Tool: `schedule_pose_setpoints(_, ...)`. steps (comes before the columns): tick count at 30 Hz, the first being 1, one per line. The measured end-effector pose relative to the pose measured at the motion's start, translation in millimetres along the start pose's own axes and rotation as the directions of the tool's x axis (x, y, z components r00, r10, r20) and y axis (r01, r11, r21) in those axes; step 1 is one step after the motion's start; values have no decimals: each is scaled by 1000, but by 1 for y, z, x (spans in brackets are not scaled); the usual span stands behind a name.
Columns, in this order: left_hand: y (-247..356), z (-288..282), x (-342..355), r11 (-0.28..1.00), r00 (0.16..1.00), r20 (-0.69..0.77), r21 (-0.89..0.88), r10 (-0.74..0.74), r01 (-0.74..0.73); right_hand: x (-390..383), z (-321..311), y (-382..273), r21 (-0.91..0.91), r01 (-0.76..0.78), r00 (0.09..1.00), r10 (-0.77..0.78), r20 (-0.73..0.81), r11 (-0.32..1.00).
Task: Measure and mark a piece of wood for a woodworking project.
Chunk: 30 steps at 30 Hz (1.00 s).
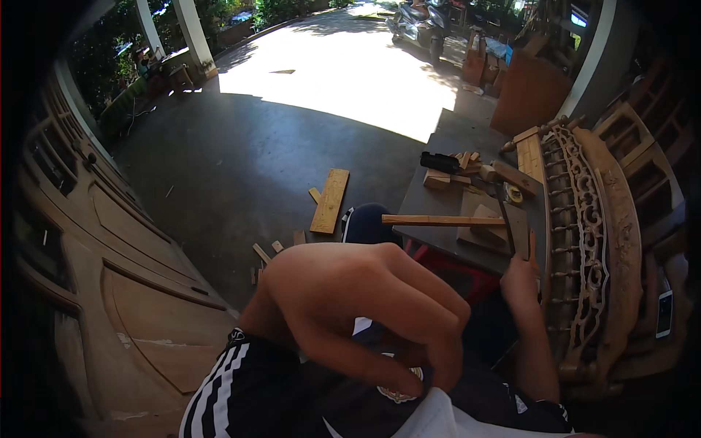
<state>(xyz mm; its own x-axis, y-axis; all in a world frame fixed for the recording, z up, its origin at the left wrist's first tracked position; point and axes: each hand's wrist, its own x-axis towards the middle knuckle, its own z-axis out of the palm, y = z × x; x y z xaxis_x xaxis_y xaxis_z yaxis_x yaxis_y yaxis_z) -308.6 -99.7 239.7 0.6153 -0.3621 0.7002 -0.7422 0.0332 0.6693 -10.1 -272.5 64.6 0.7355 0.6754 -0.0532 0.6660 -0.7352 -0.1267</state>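
Fingers of right hand clamp a flat tool beside carved openwork wood; left fingers hidden.

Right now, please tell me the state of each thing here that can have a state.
Left hand: bent down near the lap, grip hidden.
Right hand: reaching to the carved wooden piece.
Long stick: lying flat on the table.
Plank: flat on the floor.
Scooter: parked.

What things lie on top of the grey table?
On the grey table lie a long wooden strip, small wood blocks and a black tool. Its near edge is covered by the person's arm.
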Motion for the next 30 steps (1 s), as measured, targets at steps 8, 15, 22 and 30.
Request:
schedule_pose_setpoints(8, 10, -9, 16, 992, 998, 46, 125, 30, -35, 1, 0, -5, 9, -12, 1000, 12, 8, 1000)
schedule_pose_setpoints(15, 16, -8, 22, 983, 995, -65, 172, 81, -68, -3, -2, -11, -5, -36, 999, 36, 41, 999)
schedule_pose_setpoints(22, 15, -7, 26, 987, 998, 25, 152, 50, -53, 0, -1, -12, -3, -18, 999, 18, 41, 1000)
schedule_pose_setpoints(30, 30, -17, 29, 943, 999, -29, 331, -14, 23, -3, 6, -14, 12, -35, 998, 34, 61, 999)
